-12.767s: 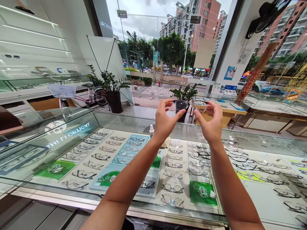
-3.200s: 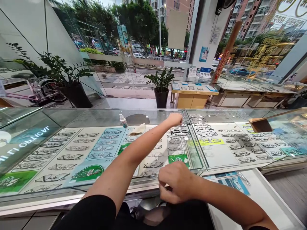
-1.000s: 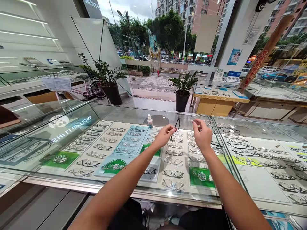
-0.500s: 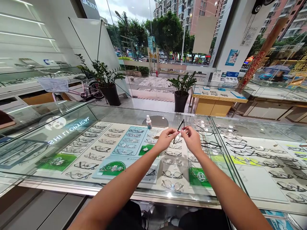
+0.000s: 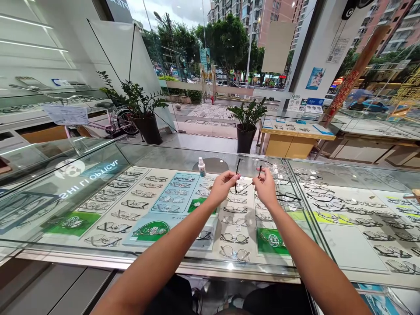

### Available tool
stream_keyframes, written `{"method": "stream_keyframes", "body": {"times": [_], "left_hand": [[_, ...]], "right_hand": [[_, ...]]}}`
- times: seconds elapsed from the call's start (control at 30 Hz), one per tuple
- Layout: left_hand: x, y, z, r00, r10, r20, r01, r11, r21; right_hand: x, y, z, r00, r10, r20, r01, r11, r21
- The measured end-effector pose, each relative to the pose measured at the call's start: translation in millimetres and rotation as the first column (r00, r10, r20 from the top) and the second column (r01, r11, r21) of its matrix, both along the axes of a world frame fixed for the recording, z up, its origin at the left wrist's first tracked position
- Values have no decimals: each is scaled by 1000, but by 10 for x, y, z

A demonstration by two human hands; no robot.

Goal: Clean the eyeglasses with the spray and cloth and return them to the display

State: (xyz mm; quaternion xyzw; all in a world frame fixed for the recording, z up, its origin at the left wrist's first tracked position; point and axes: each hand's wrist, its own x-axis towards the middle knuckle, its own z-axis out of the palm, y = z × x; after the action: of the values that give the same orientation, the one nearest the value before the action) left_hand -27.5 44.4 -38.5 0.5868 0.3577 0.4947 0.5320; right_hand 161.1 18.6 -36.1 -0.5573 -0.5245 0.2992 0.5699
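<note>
Over the glass display counter [image 5: 226, 265], both of my hands are raised with thin dark eyeglasses [image 5: 236, 186] between them. My left hand [image 5: 223, 186] pinches a dark upright part on the left. With thumb and fingers, my right hand [image 5: 265, 187] grips another dark part at its own side. The lenses are hard to make out against the frames below. A small white spray bottle [image 5: 201, 168] stands on the counter, beyond my left hand.
Rows of eyeglasses [image 5: 234, 238] lie under the glass, among green cards [image 5: 273, 241] and a blue panel [image 5: 175, 192]. Beyond the counter are potted plants [image 5: 246, 120], a bicycle [image 5: 114, 122] and a wooden display table [image 5: 292, 142].
My hands have moved apart, the right one slightly to the right and the left one to the left. The eyeglasses' dark parts now show spread between them. The view has shifted slightly.
</note>
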Motion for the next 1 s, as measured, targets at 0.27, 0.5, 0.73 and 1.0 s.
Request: {"method": "stream_keyframes", "body": {"times": [0.27,0.5,0.73,1.0], "left_hand": [[-60,56,62,981,117,154,-103,990,-91],[-135,97,120,967,171,187,-161,985,-65],[-99,79,65,996,84,40,-90,980,178],[-60,-2,67,995,-65,79,55,991,125]], "right_hand": [[52,-2,8,977,-144,160,141,990,25],[23,-59,45,945,-171,277,174,985,13],[-173,-236,127,843,-153,515,12,964,266],[-315,-295,66,898,19,440,-168,939,301]]}}
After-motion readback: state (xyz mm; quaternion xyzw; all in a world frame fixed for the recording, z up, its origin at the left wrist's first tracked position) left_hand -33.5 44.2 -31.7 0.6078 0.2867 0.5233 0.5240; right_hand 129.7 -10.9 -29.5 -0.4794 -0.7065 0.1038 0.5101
